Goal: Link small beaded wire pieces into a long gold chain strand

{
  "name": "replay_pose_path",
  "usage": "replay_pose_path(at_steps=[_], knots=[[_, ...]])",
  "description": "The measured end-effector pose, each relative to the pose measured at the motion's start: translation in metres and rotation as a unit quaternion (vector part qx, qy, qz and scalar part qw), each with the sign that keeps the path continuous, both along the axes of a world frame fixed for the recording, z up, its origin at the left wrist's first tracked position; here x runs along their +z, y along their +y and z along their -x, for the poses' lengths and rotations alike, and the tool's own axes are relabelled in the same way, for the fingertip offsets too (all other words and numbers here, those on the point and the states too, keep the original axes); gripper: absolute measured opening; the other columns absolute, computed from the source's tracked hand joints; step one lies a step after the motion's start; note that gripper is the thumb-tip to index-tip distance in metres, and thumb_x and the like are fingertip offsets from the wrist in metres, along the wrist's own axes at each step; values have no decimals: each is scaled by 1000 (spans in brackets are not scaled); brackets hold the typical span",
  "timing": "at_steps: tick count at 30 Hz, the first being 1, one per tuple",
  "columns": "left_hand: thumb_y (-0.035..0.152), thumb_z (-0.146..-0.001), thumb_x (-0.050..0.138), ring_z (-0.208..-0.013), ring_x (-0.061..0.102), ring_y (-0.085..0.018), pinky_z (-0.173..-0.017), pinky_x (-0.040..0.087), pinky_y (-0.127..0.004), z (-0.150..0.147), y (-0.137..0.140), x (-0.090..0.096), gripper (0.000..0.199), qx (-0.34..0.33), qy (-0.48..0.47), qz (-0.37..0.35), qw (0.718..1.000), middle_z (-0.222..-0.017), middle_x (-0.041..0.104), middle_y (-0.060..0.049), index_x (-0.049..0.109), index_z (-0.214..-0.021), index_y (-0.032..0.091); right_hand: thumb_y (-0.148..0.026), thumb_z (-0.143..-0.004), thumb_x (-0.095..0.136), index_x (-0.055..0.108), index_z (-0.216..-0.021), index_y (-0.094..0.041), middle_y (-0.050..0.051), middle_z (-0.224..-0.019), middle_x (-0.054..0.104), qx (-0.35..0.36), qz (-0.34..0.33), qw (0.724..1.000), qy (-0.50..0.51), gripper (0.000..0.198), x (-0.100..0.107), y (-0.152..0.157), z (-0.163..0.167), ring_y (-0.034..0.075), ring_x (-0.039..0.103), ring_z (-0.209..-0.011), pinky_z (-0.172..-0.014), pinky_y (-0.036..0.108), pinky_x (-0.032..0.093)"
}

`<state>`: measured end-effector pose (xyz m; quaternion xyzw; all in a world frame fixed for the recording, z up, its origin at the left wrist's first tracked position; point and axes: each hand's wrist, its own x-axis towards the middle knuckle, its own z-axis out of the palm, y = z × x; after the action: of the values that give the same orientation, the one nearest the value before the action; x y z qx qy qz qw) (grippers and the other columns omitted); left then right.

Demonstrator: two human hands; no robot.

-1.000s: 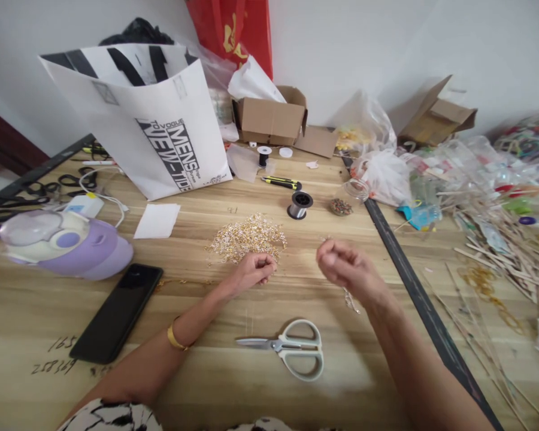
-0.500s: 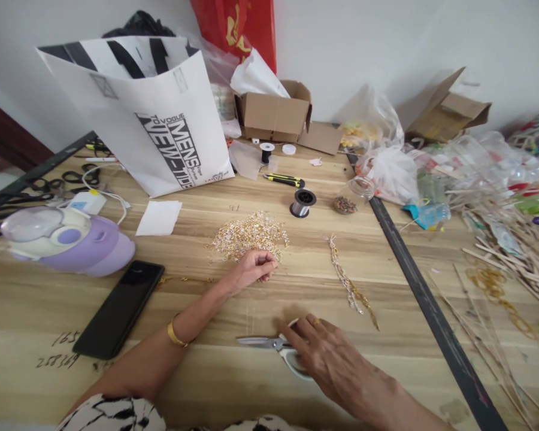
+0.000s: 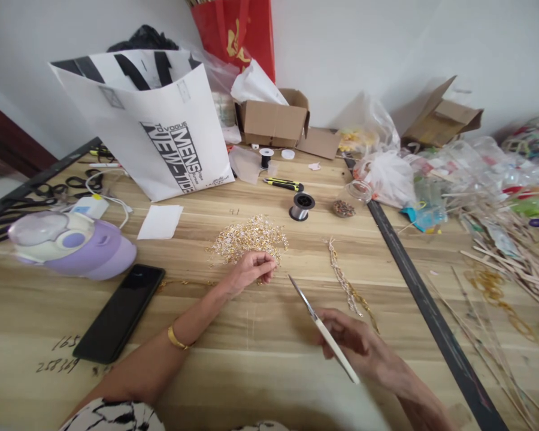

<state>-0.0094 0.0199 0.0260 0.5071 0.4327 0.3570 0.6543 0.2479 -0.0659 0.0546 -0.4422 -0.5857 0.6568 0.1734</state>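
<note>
My left hand rests at the near edge of a pile of small gold and silver beads. Its thumb and fingers are pinched together, and whatever they hold is too small to make out. In my right hand is a pair of scissors with white handles, raised above the table and turned edge-on. Their blades point away from me, towards the left hand, and look closed. To the right of the scissors lie gold and silver chain strands, bunched at the far end.
A phone and a purple-and-white device stand on the left. Beyond the beads are a wire spool, a yellow-black cutter and a jar of dark beads. A white bag stands behind. Thin sticks clutter the right.
My right hand has taken hold of the scissors and lifted them off the table, turning the blades from pointing left to pointing forward. The left hand has stayed at the beads.
</note>
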Motion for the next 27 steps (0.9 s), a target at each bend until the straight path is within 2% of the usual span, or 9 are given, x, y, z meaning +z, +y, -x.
replay_pose_path(at_steps=[2, 5, 10, 15, 18, 27], knots=[[41, -74, 64, -54, 52, -8, -54, 43, -21, -1, 0, 0, 31, 3, 0, 2, 1000, -60, 57, 0, 58, -72, 11, -36, -76, 65, 50, -123, -21, 2, -77, 53, -35, -3, 999, 10, 52, -8, -2, 2, 14, 50, -67, -55, 25, 39], [40, -74, 63, -54, 52, -8, -55, 43, -21, -3, -1, 1, 30, 1, 4, -1, 1000, -61, 57, 0, 57, -69, 11, -38, -70, 70, 47, -124, -20, -1, -73, 47, -46, 3, 999, 16, 61, -17, -5, 7, 12, 42, -63, -53, 23, 33], [39, -75, 63, -54, 52, -8, -55, 43, -21, -6, -3, 1, 29, 1, -4, 6, 1000, -62, 57, 0, 58, -72, 11, -38, -73, 66, 47, -120, -20, -1, -74, 45, -53, -13, 998, -31, 54, -19, -7, 11, 12, 40, -65, -56, 24, 33], [40, -73, 65, -53, 52, -8, -54, 44, -21, -7, -3, -4, 31, 0, -19, 7, 1000, -61, 56, 0, 57, -72, 10, -48, -79, 57, 42, -122, -20, 1, -80, 46, -1, -14, 1000, -1, 53, -10, -3, 15, 13, 42, -68, -60, 25, 37], [41, -72, 65, -52, 52, -8, -53, 44, -21, -8, -2, -7, 32, 3, -20, 5, 1000, -60, 56, 0, 57, -71, 10, -53, -80, 53, 43, -120, -19, 1, -79, 45, -10, -3, 1000, 19, 53, -6, 0, 19, 13, 42, -66, -58, 25, 39], [44, -72, 64, -51, 52, -8, -52, 45, -21, -12, -5, -4, 35, -13, -15, 4, 1000, -58, 55, 0, 58, -74, 10, -47, -79, 56, 50, -114, -17, -1, -72, 45, -13, -29, 999, -35, 46, -14, 9, 27, 11, 42, -60, -51, 22, 37]])
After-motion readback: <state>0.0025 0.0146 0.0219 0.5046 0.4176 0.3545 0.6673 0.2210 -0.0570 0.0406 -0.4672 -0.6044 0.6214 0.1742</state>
